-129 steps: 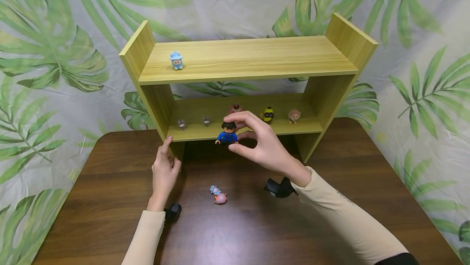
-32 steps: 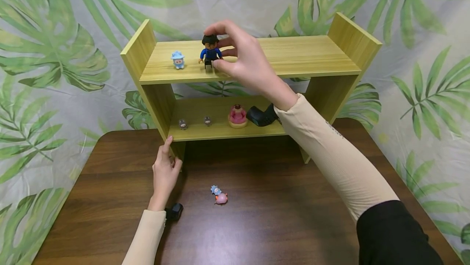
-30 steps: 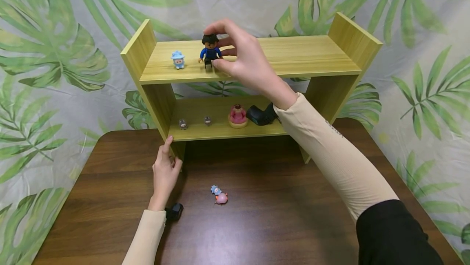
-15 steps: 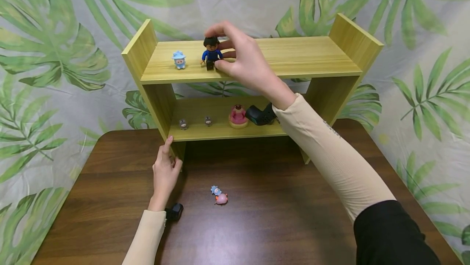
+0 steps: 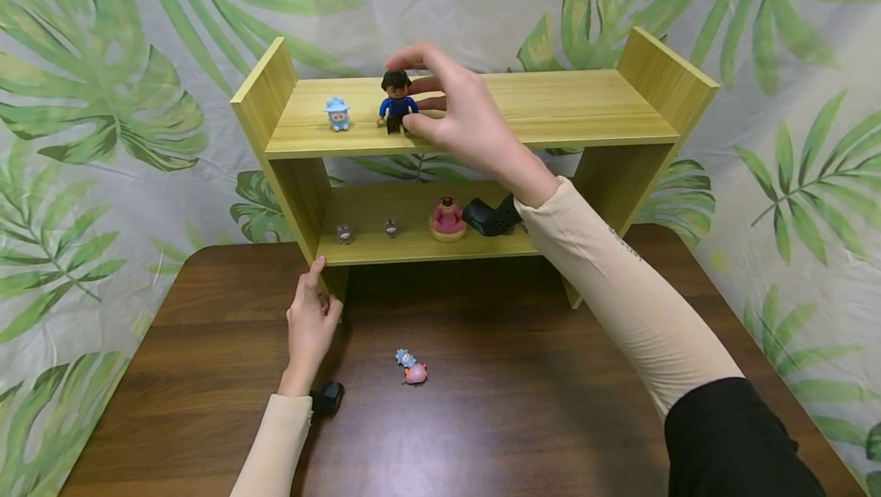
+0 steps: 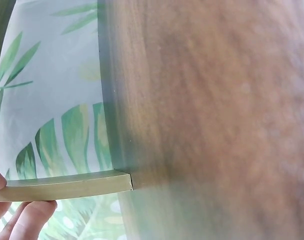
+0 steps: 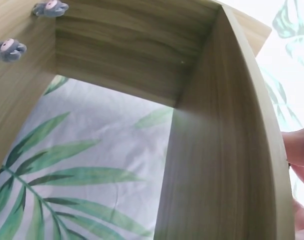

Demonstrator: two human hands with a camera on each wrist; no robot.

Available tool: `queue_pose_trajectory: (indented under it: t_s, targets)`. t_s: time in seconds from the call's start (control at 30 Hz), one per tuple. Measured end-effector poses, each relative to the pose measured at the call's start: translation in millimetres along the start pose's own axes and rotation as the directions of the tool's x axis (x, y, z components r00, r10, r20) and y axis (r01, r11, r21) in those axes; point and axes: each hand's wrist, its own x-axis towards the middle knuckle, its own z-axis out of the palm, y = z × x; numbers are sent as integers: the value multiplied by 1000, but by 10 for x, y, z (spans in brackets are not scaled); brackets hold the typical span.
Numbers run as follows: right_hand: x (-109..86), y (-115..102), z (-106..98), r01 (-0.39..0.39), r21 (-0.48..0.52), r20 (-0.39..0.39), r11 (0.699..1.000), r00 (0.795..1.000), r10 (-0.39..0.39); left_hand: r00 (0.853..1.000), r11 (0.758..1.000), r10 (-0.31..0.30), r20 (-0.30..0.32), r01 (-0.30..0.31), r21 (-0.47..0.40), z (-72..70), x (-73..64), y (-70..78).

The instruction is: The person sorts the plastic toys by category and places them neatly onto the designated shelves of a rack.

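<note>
My right hand (image 5: 466, 111) pinches a toy figure (image 5: 395, 104) with black hair, a blue top and black legs. It is upright at the top board of the wooden shelf (image 5: 551, 107), its feet close to the front edge. Just left of it sits a small blue-hatted figurine (image 5: 337, 113). Low on the shelf's left side, my left hand (image 5: 311, 325) grips the side panel; in the left wrist view, fingers (image 6: 34, 217) lie on both sides of the panel's edge (image 6: 72, 186). The right wrist view shows only part of the right hand (image 7: 301, 160), beyond the top board.
On the middle board stand two small grey figurines (image 5: 344, 234) and a pink bear figurine (image 5: 448, 219). The right wrist camera (image 5: 490, 217) hangs before that board's right part. A blue figurine (image 5: 404, 358) and a pink toy (image 5: 416, 374) lie on the brown table (image 5: 482, 436).
Since the oldest frame, my right hand has carried the toy figure up from before the middle board to the top board. Lately it has barely moved. My left hand has stayed in place.
</note>
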Motion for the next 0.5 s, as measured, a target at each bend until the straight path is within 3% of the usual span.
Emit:
queue_pose_trajectory:
  t_s: [0.23,0.5]
  targets:
    - [-56,-11,-45,-17,11,-37,1000,999,17,1000,1000,-1,2,1,-3,-2,-3,-4]
    - [-165,-35,-107,-16,90,-77,996,997,23,1000,1000,-2,1,2,4,-1,-2,-3]
